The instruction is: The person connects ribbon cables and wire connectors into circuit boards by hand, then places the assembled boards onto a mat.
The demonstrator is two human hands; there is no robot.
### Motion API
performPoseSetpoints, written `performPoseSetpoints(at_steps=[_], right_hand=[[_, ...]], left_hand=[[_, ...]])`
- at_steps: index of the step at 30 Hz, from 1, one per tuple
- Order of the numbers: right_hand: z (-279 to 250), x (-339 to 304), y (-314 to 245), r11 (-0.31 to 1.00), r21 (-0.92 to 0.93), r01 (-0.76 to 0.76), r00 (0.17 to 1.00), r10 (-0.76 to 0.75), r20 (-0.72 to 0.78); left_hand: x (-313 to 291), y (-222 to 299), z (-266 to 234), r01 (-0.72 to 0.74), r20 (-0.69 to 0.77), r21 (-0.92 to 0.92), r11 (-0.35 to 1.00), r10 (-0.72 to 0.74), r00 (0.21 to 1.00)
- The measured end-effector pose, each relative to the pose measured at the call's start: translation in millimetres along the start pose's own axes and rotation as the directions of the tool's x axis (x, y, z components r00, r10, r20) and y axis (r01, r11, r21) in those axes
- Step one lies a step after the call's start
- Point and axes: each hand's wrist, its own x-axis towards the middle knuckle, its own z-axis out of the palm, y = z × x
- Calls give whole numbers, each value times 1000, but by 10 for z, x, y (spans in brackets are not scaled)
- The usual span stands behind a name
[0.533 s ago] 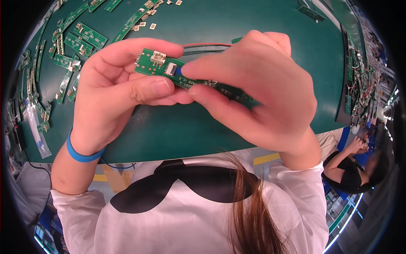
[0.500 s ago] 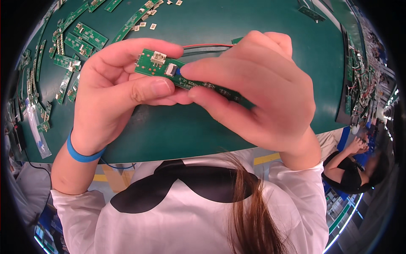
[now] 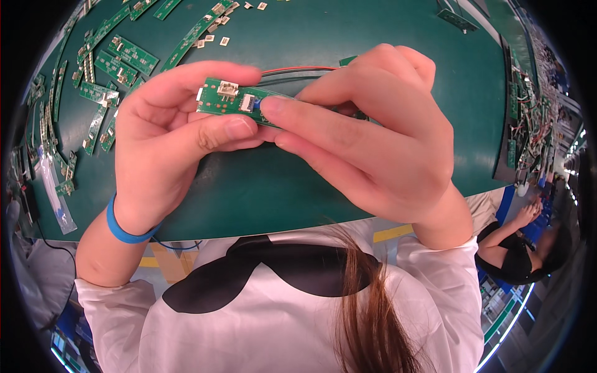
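Note:
A narrow green circuit board (image 3: 211,107) is held over the table, its left end gripped between the thumb and fingers of my left hand (image 3: 155,140). Near that end sit a beige socket (image 3: 227,89) and a white flat-cable connector (image 3: 247,102). A blue cable end (image 3: 257,104) meets the connector's right side, pinched under the index fingertip of my right hand (image 3: 392,133). The right thumb lies at the board's near edge. My right fingers cover much of the board's right part. Red and black wires (image 3: 292,69) arch behind it towards the right hand.
Several green circuit boards (image 3: 134,55) lie at the left of the green table (image 3: 261,199), with small pale parts (image 3: 224,41) scattered beside them. A clear plastic bag (image 3: 56,196) lies at the left edge. Wired boards (image 3: 535,124) pile up along the right. Another person (image 3: 513,248) sits beyond.
The board has turned more level, its left end dipping slightly. My right fingers have shifted a little to the left, with the index fingertip closer to the white connector.

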Motion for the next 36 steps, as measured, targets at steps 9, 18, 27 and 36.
performPoseSetpoints(at_steps=[9,18,27,36], right_hand=[[48,-14,-20,996,57,-67,998,66,17],[-39,24,-13,993,71,-96,992,89,93],[-177,99,26,924,154,-350,925,314,215],[-255,80,99,696,358,-622,771,466,433]], left_hand=[[-13,-49,4,-35,-16,-12,999,35,999],[-1,-65,8,-54,-9,14,998,55,998],[14,20,-23,-24,26,-47,999,26,999],[-23,50,-4,-123,59,180,976,114,992]])
